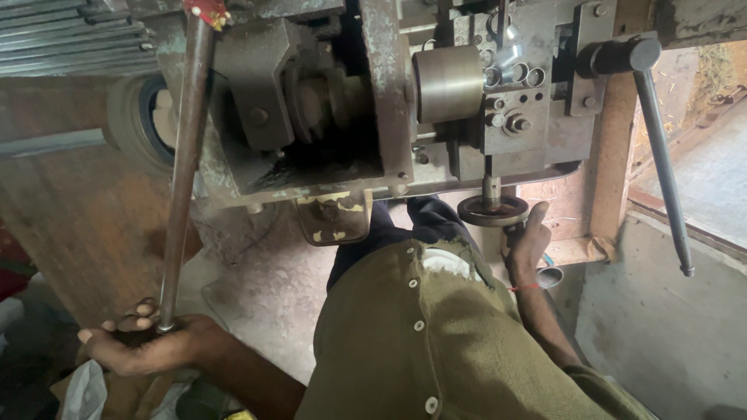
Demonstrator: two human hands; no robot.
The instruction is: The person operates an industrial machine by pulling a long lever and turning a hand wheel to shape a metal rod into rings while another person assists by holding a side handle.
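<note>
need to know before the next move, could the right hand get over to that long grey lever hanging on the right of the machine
Probably yes. The right hand rests at the small handwheel under the machine, and the grey lever hangs free just to its right. Only the orange frame post stands behind that gap, apparently not blocking it.

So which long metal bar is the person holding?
The rusty brown bar on the left: the left hand grips its lower end. The grey lever on the right hangs untouched.

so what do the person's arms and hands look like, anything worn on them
Both hands are bare, with no gloves. The right hand has a thin red thread tied round the wrist, and the forearm below it is uncovered. The left hand has nothing on its wrist that shows, and its forearm is bare too. An olive-green buttoned shirt with pale buttons covers the body.
</note>
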